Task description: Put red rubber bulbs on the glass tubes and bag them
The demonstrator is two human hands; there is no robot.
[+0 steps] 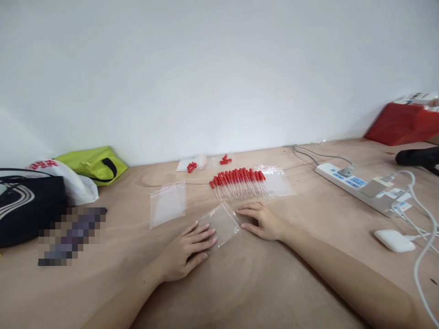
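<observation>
A clear zip bag lies flat and askew on the wooden table between my hands. My left hand rests with its fingers stretched out, the fingertips on the bag's left part. At the bag's right corner, my right hand lies with its fingers extended, the thumb tip by the zip edge. Just beyond the bag is a row of droppers with red rubber bulbs pointing away from me and clear stems towards me. More zip bags lie to the left, and another clear bag lies right of the droppers.
Loose red bulbs and a second small group of red bulbs sit near the wall on bags. A power strip with cables and a white charging case are right. Bags, including a yellow-green bag, stand left.
</observation>
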